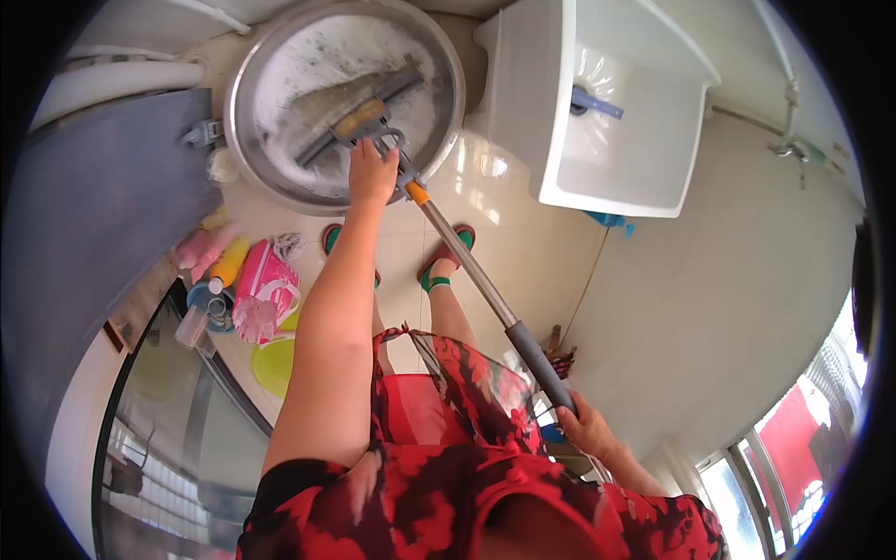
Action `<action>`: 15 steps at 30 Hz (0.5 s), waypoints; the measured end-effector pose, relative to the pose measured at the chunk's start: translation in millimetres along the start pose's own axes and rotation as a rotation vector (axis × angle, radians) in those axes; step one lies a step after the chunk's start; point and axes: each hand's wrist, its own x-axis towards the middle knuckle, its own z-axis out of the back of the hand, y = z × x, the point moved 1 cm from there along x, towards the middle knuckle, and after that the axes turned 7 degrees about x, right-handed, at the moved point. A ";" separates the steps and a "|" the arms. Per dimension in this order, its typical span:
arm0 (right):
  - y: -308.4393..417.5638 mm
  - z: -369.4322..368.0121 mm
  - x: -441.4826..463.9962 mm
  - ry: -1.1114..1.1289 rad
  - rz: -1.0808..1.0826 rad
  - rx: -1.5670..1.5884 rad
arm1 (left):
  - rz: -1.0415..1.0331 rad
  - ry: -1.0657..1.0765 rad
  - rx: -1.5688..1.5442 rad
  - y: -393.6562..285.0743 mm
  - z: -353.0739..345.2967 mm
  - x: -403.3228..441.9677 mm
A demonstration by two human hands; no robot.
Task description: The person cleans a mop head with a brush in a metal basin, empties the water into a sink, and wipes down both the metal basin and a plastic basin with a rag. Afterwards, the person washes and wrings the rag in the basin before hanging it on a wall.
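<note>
Head view: a white sink [653,159] is noted to the right of a round steel basin [241,112], in which white suds [289,70] are contained. One mop [469,266] is held by both hands; its long axis is slanted from inside the basin, across the near right edge, back toward the wearer's right side. Its rear grip [537,359] is clamped by the fingers of the right hand [588,427]. By the left hand [373,175], the nearer to the basin, fingers are closed on the grey frame [405,175]. The yellowish sponge [361,118] is located just beyond those fingers, within the basin's rim.
</note>
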 end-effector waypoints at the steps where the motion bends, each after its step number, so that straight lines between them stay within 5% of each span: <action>1: 1.4 -4.7 0.5 0.009 -0.050 0.019 | -0.008 0.015 0.010 1.3 -18.8 6.4; 7: -20.9 -8.0 41.3 0.054 -0.144 -0.060 | 0.044 0.423 0.266 -34.0 -29.6 44.5; 8: -15.2 -6.5 45.3 0.055 -0.114 -0.016 | -0.026 0.185 0.292 -26.8 -39.6 44.8; 15: 16.7 2.6 38.8 0.121 -0.182 0.015 | 0.087 -0.168 0.150 -78.1 44.8 2.3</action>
